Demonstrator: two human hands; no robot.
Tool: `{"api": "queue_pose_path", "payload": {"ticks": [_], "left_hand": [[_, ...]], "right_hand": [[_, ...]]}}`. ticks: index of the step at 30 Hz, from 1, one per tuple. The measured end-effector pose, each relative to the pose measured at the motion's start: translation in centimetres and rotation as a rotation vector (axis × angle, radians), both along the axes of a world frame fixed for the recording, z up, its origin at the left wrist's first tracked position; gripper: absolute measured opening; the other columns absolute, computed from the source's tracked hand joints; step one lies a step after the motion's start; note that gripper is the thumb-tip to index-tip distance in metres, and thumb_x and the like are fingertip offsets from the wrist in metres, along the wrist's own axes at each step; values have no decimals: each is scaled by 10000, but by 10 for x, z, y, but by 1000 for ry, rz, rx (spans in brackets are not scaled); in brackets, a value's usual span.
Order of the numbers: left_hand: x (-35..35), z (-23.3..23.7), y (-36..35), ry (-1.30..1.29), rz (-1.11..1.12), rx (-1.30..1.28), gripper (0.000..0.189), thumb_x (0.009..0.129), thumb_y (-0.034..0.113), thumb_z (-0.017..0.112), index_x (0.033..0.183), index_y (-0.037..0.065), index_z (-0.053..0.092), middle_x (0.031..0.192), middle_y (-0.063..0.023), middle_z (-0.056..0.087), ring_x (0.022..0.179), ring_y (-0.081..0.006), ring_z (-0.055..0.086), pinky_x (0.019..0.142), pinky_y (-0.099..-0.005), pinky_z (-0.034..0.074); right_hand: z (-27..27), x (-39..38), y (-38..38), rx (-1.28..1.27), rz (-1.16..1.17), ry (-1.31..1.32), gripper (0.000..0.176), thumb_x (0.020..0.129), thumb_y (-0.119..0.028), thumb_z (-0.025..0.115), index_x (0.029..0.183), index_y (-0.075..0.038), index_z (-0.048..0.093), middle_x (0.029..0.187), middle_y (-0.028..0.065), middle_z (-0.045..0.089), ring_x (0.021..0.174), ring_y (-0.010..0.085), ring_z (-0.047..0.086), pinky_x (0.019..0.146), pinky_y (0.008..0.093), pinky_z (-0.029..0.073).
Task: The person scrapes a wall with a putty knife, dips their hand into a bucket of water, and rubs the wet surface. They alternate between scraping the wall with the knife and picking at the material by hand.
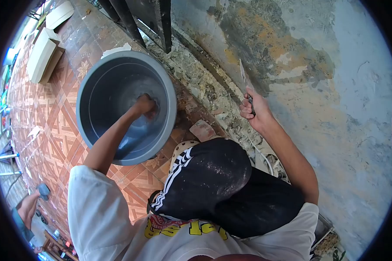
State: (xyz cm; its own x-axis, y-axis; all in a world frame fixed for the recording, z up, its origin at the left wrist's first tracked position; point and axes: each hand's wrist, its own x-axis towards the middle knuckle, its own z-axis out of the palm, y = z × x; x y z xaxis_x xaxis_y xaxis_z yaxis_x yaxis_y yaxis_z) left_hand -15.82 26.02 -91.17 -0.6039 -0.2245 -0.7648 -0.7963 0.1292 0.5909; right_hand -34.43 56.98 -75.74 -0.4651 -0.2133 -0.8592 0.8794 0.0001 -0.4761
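Note:
A large grey plastic basin [82, 91] stands on the tiled floor to my left with water in it. My left hand [145, 105] reaches down into the basin, its fingers pointing into the water and mostly hidden there. On the other side, my right hand [254, 111] is wrapped round the dark handle of a trowel [244, 75]. The trowel's narrow, pale-smeared blade points up and away, in front of the patchy wall [287, 52].
Broken rubble [191, 78] runs along the wall's foot, with a brick piece [202, 130] near my knee. Dark metal posts [163, 26] stand at the top. Pale cardboard boxes [43, 56] lie far left on the tiles. Another person's leg [28, 206] shows at lower left.

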Motion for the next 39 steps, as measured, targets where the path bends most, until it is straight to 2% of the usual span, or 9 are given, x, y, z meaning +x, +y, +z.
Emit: {"api": "queue_pose_path", "payload": {"ticks": [5, 11, 13, 17, 20, 26, 29, 35, 39], "left_hand": [[-25, 81, -11, -51, -117, 19, 256, 781, 157, 574, 595, -17, 585, 468, -51, 501, 355, -147, 501, 331, -289, 396], [-118, 233, 38, 450, -329, -80, 325, 836, 113, 509, 543, -25, 534, 446, -74, 530, 332, -130, 505, 361, -264, 428], [-164, 230, 44, 564, -519, -54, 275, 845, 131, 518, 684, -67, 621, 545, -115, 615, 391, -166, 573, 455, -278, 508], [-253, 113, 68, 581, -743, -75, 354, 863, 129, 568, 1176, -27, 625, 1143, -159, 658, 1055, -246, 634, 881, -336, 513], [-266, 78, 75, 539, -551, -2, 378, 851, 116, 589, 1213, 9, 618, 1221, -134, 624, 1196, -245, 544, 986, -362, 444], [-253, 85, 59, 409, -499, 91, 310, 878, 125, 545, 1152, 44, 666, 1101, -110, 683, 1025, -256, 647, 873, -379, 511], [-232, 117, 50, 580, -632, -205, 284, 868, 118, 527, 1077, 18, 691, 983, -145, 707, 922, -276, 680, 802, -391, 530], [-169, 119, 87, 672, -421, -694, 239, 828, 110, 540, 964, -28, 680, 861, -227, 673, 843, -329, 665, 732, -384, 521], [-135, 110, 173, 556, 504, 79, 297, 924, 168, 481, 1101, -40, 597, 943, -163, 668, 845, -283, 642, 752, -441, 518]], "right_hand": [[-8, -3, 9, -19, 17, -18, 293, 960, -326, 538, 839, -112, 379, 528, -12, 328, 416, 82, 306, 337, 219, 192], [-5, -3, 8, -3, 15, -39, 291, 961, -319, 539, 843, -108, 375, 539, -9, 330, 420, 84, 305, 339, 217, 198], [-2, -7, 11, 5, 10, -40, 290, 961, -316, 539, 843, -107, 377, 542, -7, 330, 424, 85, 306, 339, 217, 199], [-5, -5, 14, -28, 4, -55, 286, 958, -310, 544, 849, -104, 378, 542, -4, 325, 436, 88, 309, 342, 222, 192], [-4, -5, 17, -51, -1, -54, 282, 956, -303, 546, 854, -101, 377, 537, -5, 320, 442, 89, 306, 345, 224, 184], [0, -4, 18, -37, 1, -51, 279, 960, -307, 538, 864, -97, 381, 535, -17, 309, 450, 80, 300, 347, 220, 181], [3, -6, 12, -10, 51, -17, 286, 961, -304, 533, 858, -96, 367, 535, -14, 308, 450, 85, 303, 343, 223, 184], [9, -11, -7, -38, 82, -48, 268, 978, -311, 489, 864, -98, 374, 538, -24, 303, 429, 79, 305, 330, 219, 190], [-1, -30, -3, -205, 149, -129, 264, 980, -307, 478, 857, -90, 392, 539, -29, 311, 412, 71, 299, 321, 217, 193]]}}
